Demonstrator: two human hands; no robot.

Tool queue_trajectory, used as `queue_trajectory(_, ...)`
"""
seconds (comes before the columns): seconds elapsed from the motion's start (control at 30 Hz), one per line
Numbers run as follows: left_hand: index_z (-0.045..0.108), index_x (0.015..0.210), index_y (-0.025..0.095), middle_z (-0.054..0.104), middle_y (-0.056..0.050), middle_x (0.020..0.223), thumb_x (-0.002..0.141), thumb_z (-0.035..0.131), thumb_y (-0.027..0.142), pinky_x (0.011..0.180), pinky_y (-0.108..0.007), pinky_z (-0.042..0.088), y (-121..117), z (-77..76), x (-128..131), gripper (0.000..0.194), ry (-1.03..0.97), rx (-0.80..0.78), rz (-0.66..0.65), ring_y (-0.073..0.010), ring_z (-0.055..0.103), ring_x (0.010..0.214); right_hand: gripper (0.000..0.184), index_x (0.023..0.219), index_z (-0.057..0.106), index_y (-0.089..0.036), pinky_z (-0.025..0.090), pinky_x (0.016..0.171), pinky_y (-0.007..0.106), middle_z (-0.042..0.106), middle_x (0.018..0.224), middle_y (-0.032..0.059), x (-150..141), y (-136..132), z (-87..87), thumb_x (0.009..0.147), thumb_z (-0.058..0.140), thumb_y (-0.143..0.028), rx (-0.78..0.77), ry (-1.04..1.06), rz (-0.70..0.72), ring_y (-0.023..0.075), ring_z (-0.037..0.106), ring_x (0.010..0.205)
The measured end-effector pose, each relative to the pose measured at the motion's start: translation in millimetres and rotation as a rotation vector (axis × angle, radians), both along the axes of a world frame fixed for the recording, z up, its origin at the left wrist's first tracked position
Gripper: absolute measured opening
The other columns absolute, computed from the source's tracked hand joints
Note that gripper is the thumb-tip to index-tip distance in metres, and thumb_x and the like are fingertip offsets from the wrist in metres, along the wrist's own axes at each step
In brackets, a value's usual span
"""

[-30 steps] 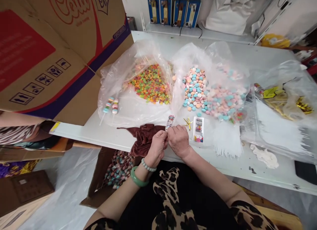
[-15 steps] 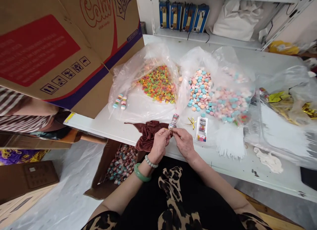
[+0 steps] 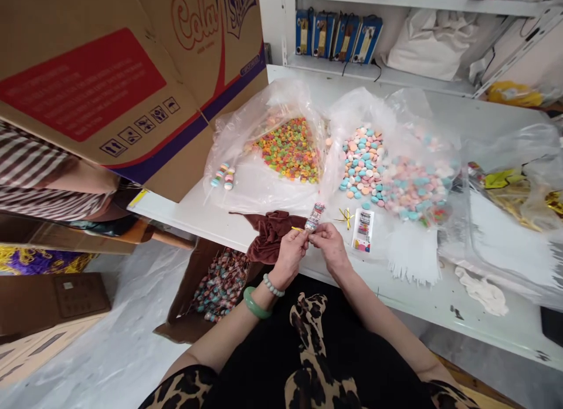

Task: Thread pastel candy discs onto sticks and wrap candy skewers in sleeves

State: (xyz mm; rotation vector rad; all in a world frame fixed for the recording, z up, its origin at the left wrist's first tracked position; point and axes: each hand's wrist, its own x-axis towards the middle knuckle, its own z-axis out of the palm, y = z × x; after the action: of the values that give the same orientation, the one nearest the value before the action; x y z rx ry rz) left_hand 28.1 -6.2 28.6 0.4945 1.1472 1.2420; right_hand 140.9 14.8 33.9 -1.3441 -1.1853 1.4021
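Note:
A small clear-wrapped candy packet [image 3: 315,216] with a printed label points up and away from me at the table's front edge. My left hand [image 3: 291,253] pinches its gathered lower end, and a gold twist tie [image 3: 297,229] pokes out over those fingers. Fingertips of my right hand [image 3: 331,244] are closed on the same end from the other side. How the tie runs between the fingers is hidden. Left of the packet lies a crumpled brown cloth [image 3: 270,237]. To the right are loose gold twist ties [image 3: 346,217] and a printed label card [image 3: 363,230].
Behind lie plastic bags of ring candies [image 3: 290,154] and pastel candies [image 3: 363,162]. White sticks [image 3: 413,250] lie right. A large carton [image 3: 176,162] stands left; below the edge, an open box [image 3: 176,321] holds candy pieces. Another person's arm [image 3: 83,183] shows at left.
My view has shifted, so the scene sits slightly further right. Both hands stay at the packet's end, with fingers slightly moved; the gold tie now shows more clearly beside my left fingers.

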Motion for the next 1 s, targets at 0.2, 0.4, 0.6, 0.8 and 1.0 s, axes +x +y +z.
queue_trajectory(0.2, 0.061, 0.062, 0.012, 0.049, 0.001, 0.044, 0.058, 0.080, 0.046, 0.032, -0.019, 0.012, 1.1, 11.4, -36.5, 0.039, -0.158, -0.084, -0.753, -0.0042, 0.031, 0.031, 0.030, 0.105, 0.066, -0.020, 0.047, 0.062, 0.030, 0.065, 0.077, 0.0014, 24.4, -14.9, 24.5, 0.077, 0.067, -0.030, 0.141, 0.011, 0.533, 0.0175, 0.060, 0.068)
queue_trajectory(0.4, 0.068, 0.059, 0.013, 0.052, -0.002, 0.043, 0.057, 0.081, 0.035, 0.033, -0.021, 0.011, 19.6, 47.5, -82.0, 0.026, 0.083, -0.057, -1.083, -0.0055, 0.029, 0.029, 0.021, 0.082, 0.063, -0.016, 0.040, 0.059, 0.032, 0.057, 0.065, 0.0056, 13.9, -39.4, 44.5, 0.092, 0.046, -0.023, 1.078, -0.595, 0.563, 0.0185, 0.051, 0.061)
queue_trajectory(0.6, 0.053, 0.047, 0.018, 0.046, 0.001, 0.046, 0.061, 0.069, 0.004, 0.055, -0.027, 0.039, 16.5, 75.2, -58.4, 0.026, 0.761, 0.422, -0.351, -0.0152, 0.050, 0.050, 0.021, 0.070, 0.057, -0.018, 0.035, 0.059, 0.031, 0.051, 0.061, 0.0045, 0.1, 3.7, 45.7, 0.085, 0.046, -0.009, 1.030, -0.841, 0.572, 0.0177, 0.044, 0.059)
queue_trajectory(0.8, 0.058, 0.087, 0.019, 0.061, -0.009, 0.086, 0.091, 0.045, 0.031, 0.086, -0.037, 0.044, 14.2, 46.7, -19.3, 0.018, 0.857, 0.433, 0.004, -0.0211, 0.057, 0.086, 0.035, 0.062, 0.048, -0.024, 0.032, 0.045, 0.028, 0.034, 0.049, -0.0040, -19.5, 41.8, 40.1, 0.088, 0.043, -0.047, 0.344, -0.161, 0.304, 0.0144, 0.031, 0.043)
queue_trajectory(1.0, 0.060, 0.090, 0.014, 0.059, -0.008, 0.072, 0.069, 0.031, 0.088, 0.064, -0.042, 0.052, 15.3, 2.1, -49.2, 0.082, -0.224, 0.018, -0.655, -0.0219, 0.060, 0.065, 0.019, 0.077, 0.067, -0.029, 0.040, 0.055, 0.036, 0.056, 0.061, 0.0048, -6.1, 21.0, 22.3, 0.080, 0.059, -0.045, 0.463, -0.196, 0.358, 0.0231, 0.051, 0.056)
